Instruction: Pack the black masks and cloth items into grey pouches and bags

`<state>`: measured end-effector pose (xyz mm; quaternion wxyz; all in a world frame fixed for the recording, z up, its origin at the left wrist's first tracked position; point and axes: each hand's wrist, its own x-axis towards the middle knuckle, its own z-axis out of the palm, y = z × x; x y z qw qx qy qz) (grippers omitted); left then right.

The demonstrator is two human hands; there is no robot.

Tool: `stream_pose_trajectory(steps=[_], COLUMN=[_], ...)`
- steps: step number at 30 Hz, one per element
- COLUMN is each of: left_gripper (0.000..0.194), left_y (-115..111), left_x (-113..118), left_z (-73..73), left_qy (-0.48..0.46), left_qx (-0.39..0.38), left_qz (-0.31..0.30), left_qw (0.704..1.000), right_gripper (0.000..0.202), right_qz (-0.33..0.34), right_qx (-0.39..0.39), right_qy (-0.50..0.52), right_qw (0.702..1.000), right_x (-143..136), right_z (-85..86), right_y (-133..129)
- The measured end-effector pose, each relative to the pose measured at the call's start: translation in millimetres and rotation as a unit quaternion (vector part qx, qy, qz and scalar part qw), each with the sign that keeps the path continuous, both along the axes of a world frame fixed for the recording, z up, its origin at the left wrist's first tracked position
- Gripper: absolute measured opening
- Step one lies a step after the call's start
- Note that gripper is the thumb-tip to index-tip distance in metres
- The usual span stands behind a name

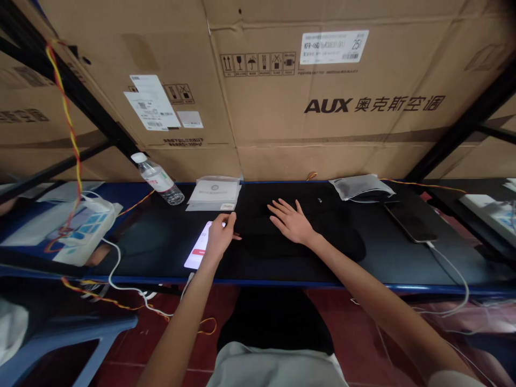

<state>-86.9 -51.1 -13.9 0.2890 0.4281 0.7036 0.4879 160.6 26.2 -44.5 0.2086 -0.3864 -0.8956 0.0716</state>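
Observation:
On a dark shelf top (pixel 141 255) lies a black cloth item (pixel 338 231) with a small white mark, hard to tell from the surface. My right hand (pixel 292 221) rests flat on it with fingers spread. Its left part reaches my left hand (pixel 223 231), whose thumb and index finger are pinched together; what they hold, if anything, is too dark to make out. Beneath and beside my left hand is a phone (pixel 197 252) with a lit screen and a red button, partly covered by the hand.
Behind stand large cardboard boxes (pixel 322 134). A water bottle (pixel 161 183) and flat plastic packets (pixel 213 192) are at the back left. A grey pouch (pixel 360 188) and a dark phone (pixel 411 221) on a white cable lie right. A power strip (pixel 91 223) sits far left.

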Motion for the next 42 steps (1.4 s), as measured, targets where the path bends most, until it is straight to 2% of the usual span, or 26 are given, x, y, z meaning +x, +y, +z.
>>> stream_pose_trajectory(steps=[2,5,7,9,12,17,20,24,26,30,33,35,37,38,40,42], left_gripper=[0.038,0.050,0.048,0.038,0.029,0.038,0.038,0.031,0.035,0.041,0.048,0.056,0.062,0.063,0.062,0.060], left_y=[-5.8,-10.9,-10.8,-9.3,-7.9,-8.2,-5.1,2.9,6.1,7.5,6.4,7.5,11.1,13.6,18.8,22.7], left_x=[4.9,6.0,6.8,10.3,18.3,22.4,22.8,37.7,51.8,81.4,92.7,93.9,94.1,95.3,101.7,112.5], left_z=[1.5,3.8,5.7,8.6,14.7,18.9,16.3,14.7,16.2,23.1,26.6,24.8,19.3,15.7,8.0,1.9], left_qy=[-0.128,-0.220,-0.264,-0.328,-0.396,-0.383,-0.354,-0.301,-0.280,-0.252,-0.230,-0.151,-0.010,0.067,0.205,0.300], left_qx=[-0.001,-0.008,-0.002,-0.002,-0.022,-0.101,-0.074,0.070,0.105,0.122,0.134,0.111,0.070,0.051,0.031,0.029], left_qz=[0.040,0.062,0.081,0.094,0.062,0.001,0.001,0.021,0.001,-0.049,-0.139,-0.233,-0.310,-0.327,-0.318,-0.280], left_qw=[0.991,0.973,0.961,0.940,0.916,0.918,0.932,0.951,0.954,0.959,0.954,0.954,0.948,0.941,0.925,0.911], right_gripper=[0.054,0.054,0.055,0.058,0.063,0.061,0.058,0.055,0.055,0.053,0.054,0.059,0.064,0.064,0.060,0.064], right_qz=[0.001,-0.001,-0.004,-0.009,-0.015,-0.015,-0.014,-0.012,-0.012,-0.010,-0.005,-0.002,-0.007,-0.018,-0.058,-0.097], right_qx=[-0.002,-0.004,-0.005,-0.005,-0.004,-0.010,-0.012,-0.014,-0.012,-0.011,-0.030,-0.055,-0.086,-0.104,-0.146,-0.187], right_qy=[-0.002,-0.002,-0.002,-0.001,-0.001,-0.005,-0.008,-0.005,-0.004,0.000,0.021,0.055,0.116,0.155,0.237,0.301], right_qw=[1.000,1.000,1.000,1.000,1.000,1.000,1.000,1.000,1.000,1.000,0.999,0.997,0.989,0.982,0.959,0.930], right_x=[0.1,0.0,-0.4,-1.0,-1.6,-1.0,-0.5,-0.7,-1.4,-3.3,-2.1,1.2,5.4,7.3,10.1,12.2], right_z=[0.2,0.0,-0.9,-2.2,-3.7,-3.0,-2.7,-3.1,-2.7,-3.1,-7.5,-11.9,-15.7,-16.8,-16.3,-11.4], right_y=[0.1,0.2,0.5,1.2,2.7,3.9,4.3,4.5,4.0,3.8,8.7,15.8,25.3,30.4,39.6,44.9])
